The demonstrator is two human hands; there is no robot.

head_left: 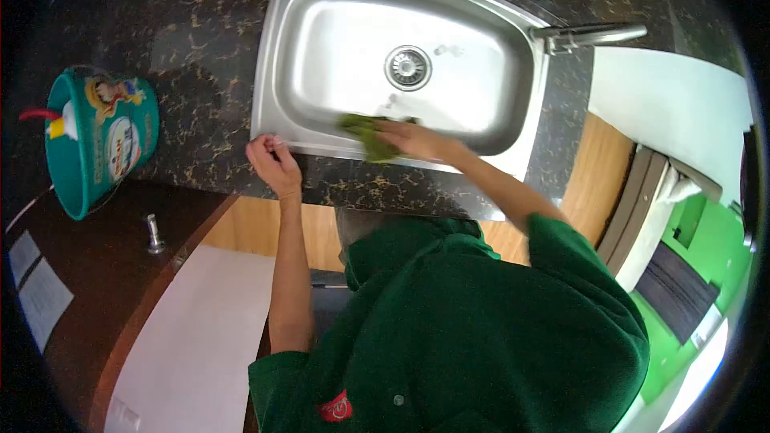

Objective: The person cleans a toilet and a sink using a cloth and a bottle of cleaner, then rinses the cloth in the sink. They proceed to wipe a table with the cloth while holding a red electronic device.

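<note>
My right hand point(413, 139), smeared a little by motion, is closed on a green cloth point(375, 138). The cloth lies over the near rim of a stainless steel sink point(269, 72), partly inside the basin and partly over the edge. My left hand point(274, 164) is at the sink's near left corner, fingers curled in and nothing visible in them. Around the drain strainer point(407, 68) the basin floor shows a few wet spots.
A metal faucet point(593, 35) stands at the sink's right. On the dark marbled counter point(200, 56), a teal bucket point(120, 140) at left holds a white bottle point(66, 123) with a yellow cap. A small metal fitting point(154, 236) and papers point(42, 293) lie nearer.
</note>
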